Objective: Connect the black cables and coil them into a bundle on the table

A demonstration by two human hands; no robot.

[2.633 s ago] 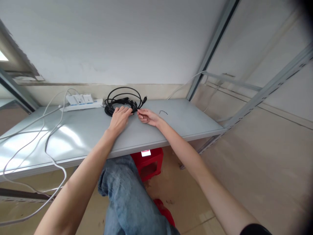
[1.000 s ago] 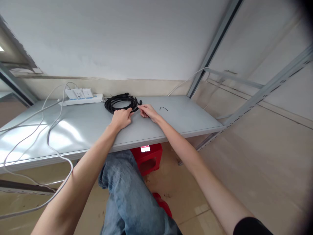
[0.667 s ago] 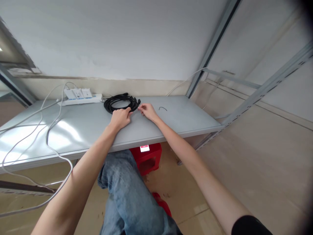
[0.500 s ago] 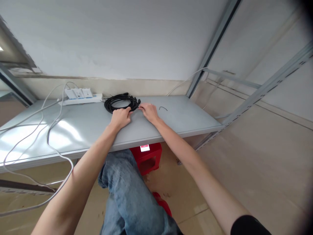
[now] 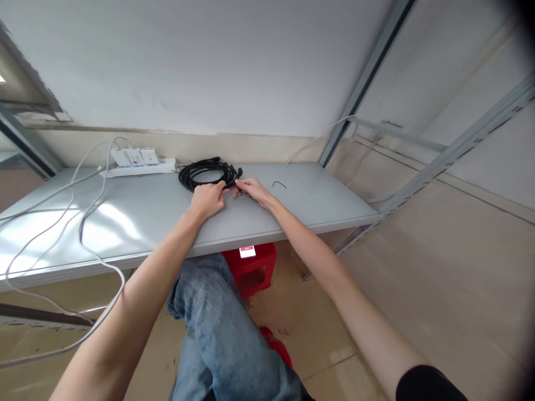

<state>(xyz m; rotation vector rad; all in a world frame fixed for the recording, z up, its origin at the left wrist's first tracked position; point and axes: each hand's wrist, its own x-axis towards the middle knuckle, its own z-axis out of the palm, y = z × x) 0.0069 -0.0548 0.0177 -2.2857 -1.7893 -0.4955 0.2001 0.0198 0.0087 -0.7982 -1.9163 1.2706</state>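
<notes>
A coil of black cable [image 5: 201, 172] lies on the grey shelf, its plug ends at the right side. My left hand [image 5: 208, 200] is closed on the coil's lower right part, thumb toward the bundle. Close beside it, my right hand [image 5: 253, 190] pinches a thin black tie at the coil's right end; the fingertips partly hide it. Another short black tie [image 5: 279, 184], bent and loose, rests on the shelf to the right of my right hand.
A white power strip [image 5: 142, 168] with several white adapters stands left of the coil. Pale cords [image 5: 102, 259] loop over the front edge of the shelf [image 5: 317, 206]. Below is a red stool [image 5: 261, 267] with a phone [image 5: 247, 252]. Metal posts [image 5: 368, 83] frame the right side.
My right hand has turned slightly and shifted a little down, its fingers curling closer to the coil's end. My left hand keeps its hold in nearly the same place.
</notes>
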